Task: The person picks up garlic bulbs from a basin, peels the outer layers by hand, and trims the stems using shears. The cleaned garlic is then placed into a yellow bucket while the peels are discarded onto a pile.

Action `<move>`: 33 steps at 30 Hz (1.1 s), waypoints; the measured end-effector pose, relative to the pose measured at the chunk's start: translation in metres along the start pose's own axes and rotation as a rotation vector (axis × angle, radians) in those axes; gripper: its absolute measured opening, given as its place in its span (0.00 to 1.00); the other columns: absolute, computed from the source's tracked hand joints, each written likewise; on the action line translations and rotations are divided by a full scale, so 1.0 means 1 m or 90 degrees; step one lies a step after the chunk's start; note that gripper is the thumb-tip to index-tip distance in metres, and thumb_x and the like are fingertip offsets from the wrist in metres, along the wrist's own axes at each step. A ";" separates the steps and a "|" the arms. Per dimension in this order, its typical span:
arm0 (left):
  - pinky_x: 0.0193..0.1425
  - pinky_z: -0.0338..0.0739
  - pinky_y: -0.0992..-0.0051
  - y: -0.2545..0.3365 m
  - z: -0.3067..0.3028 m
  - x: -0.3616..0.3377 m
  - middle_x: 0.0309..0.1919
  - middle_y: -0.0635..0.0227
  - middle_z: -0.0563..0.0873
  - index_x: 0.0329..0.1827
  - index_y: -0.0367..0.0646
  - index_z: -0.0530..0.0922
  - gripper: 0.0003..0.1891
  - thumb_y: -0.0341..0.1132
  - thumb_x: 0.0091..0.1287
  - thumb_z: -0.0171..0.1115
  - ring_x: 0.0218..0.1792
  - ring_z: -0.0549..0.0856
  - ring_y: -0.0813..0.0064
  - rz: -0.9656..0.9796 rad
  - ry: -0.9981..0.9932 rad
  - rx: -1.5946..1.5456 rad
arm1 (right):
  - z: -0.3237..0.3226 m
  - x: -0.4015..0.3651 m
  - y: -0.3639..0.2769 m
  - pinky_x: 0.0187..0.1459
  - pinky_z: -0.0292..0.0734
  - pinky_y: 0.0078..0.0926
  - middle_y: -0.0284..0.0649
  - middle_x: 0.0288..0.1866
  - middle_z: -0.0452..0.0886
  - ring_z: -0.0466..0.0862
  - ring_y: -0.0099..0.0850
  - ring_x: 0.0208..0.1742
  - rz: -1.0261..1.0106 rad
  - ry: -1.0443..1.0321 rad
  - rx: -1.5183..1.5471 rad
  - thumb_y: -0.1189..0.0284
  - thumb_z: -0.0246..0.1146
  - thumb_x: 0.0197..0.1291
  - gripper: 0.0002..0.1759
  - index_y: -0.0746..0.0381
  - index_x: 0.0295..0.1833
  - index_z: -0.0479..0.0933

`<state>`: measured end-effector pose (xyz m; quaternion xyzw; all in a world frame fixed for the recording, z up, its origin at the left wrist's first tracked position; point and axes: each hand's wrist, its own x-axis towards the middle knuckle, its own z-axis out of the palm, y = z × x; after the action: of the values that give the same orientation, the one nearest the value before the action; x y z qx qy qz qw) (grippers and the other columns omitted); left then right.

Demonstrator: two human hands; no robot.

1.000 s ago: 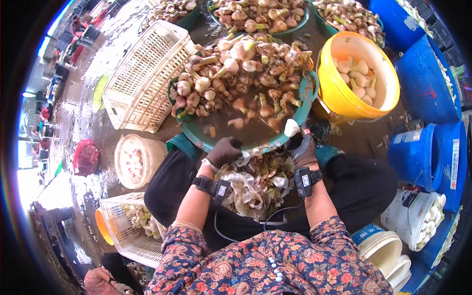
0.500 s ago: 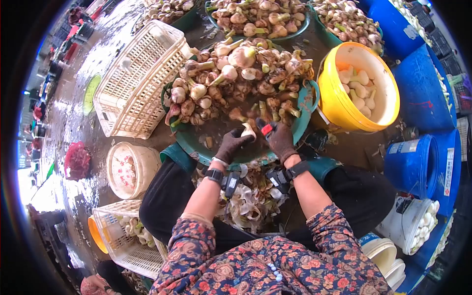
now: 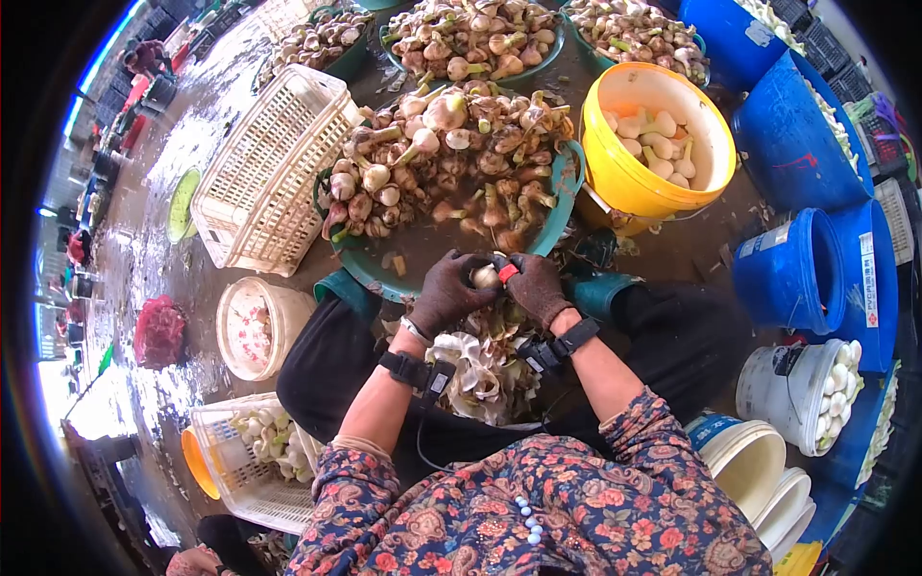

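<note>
My left hand [image 3: 448, 291], in a dark brown glove, is closed round a pale garlic bulb [image 3: 485, 277] at the near rim of a green basin [image 3: 567, 197]. My right hand [image 3: 534, 286], gloved too, is pressed against the bulb's right side, with a red piece at its fingers; the tool there is too small to make out. Unpeeled garlic [image 3: 451, 144] is heaped in the basin, partly in brown water. Below my hands lies a pile of peeled skins [image 3: 480, 370] between my legs.
A yellow bucket [image 3: 615, 158] with peeled garlic stands right of the basin, near blue bins [image 3: 792, 144]. White crates [image 3: 274, 173] and a white bucket [image 3: 252, 326] are at left. More basins of garlic [image 3: 471, 38] stand beyond. Part of another person [image 3: 197, 560] shows at lower left.
Both hands have drawn back from over the basin to its near rim and come together round the bulb. The view has shifted, moving the yellow bucket left.
</note>
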<state>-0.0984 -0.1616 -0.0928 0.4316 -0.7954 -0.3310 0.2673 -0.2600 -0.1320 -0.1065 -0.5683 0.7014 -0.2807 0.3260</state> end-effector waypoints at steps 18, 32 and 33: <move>0.50 0.74 0.76 0.031 0.019 -0.026 0.42 0.63 0.82 0.54 0.38 0.75 0.29 0.33 0.47 0.74 0.43 0.81 0.72 0.037 0.125 -0.060 | -0.009 -0.036 0.031 0.31 0.72 0.21 0.32 0.27 0.75 0.75 0.23 0.28 0.306 -0.304 0.687 0.48 0.50 0.63 0.24 0.58 0.39 0.74; 0.37 0.74 0.80 0.014 0.028 -0.033 0.31 0.72 0.83 0.36 0.37 0.79 0.03 0.27 0.61 0.61 0.32 0.78 0.86 -0.293 -0.005 -0.287 | -0.031 -0.038 0.016 0.48 0.71 0.20 0.33 0.45 0.79 0.75 0.19 0.45 0.023 -0.339 0.505 0.65 0.61 0.60 0.19 0.64 0.53 0.75; 0.37 0.74 0.80 0.012 0.029 -0.034 0.32 0.71 0.83 0.38 0.37 0.79 0.04 0.27 0.62 0.60 0.32 0.79 0.85 -0.350 0.014 -0.405 | -0.033 -0.038 0.015 0.48 0.71 0.20 0.33 0.45 0.79 0.75 0.19 0.45 0.024 -0.339 0.506 0.65 0.61 0.60 0.19 0.64 0.53 0.75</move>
<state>-0.1091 -0.1190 -0.1072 0.5276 -0.5056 -0.6145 0.2974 -0.2894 -0.0910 -0.0924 -0.4394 0.4419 -0.3658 0.6913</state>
